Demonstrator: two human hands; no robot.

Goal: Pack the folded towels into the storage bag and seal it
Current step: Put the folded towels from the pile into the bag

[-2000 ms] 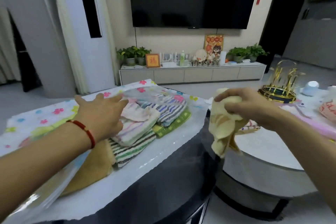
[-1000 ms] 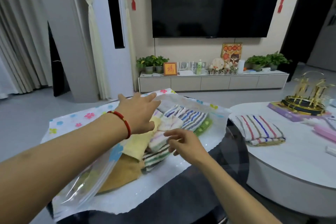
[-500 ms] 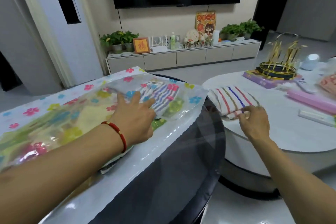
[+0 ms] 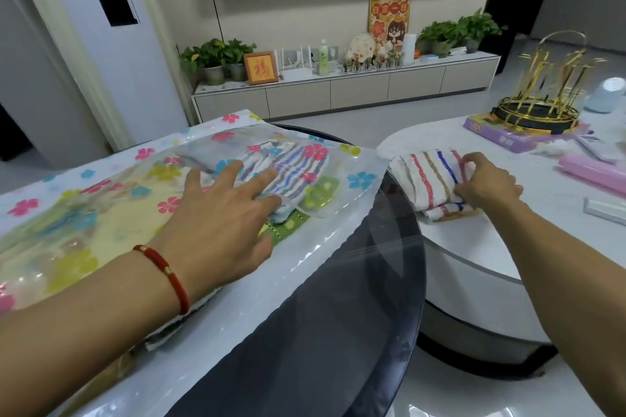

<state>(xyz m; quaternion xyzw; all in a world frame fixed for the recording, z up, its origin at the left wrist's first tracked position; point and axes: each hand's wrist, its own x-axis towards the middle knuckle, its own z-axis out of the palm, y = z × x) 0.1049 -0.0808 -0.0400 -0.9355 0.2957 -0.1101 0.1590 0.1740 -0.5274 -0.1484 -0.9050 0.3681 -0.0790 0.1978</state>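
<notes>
Since half a second ago the right hand (image 4: 487, 184) has closed further over the striped folded towel (image 4: 428, 179) on the white table (image 4: 474, 257), fingers now curled round its near edge, gripping it. Packing looks mostly done: several folded towels, among them a blue-striped towel (image 4: 288, 166) and a green one (image 4: 288, 225), already lie inside the flower-printed storage bag (image 4: 355, 179), which rests flat on the dark glass table (image 4: 338, 332). On top of the bag's clear upper sheet, the left hand (image 4: 223, 213) lies with fingers spread and straight, pressing the pile down. Left to do, by my reading: this last towel goes in, then the open mouth gets sealed.
</notes>
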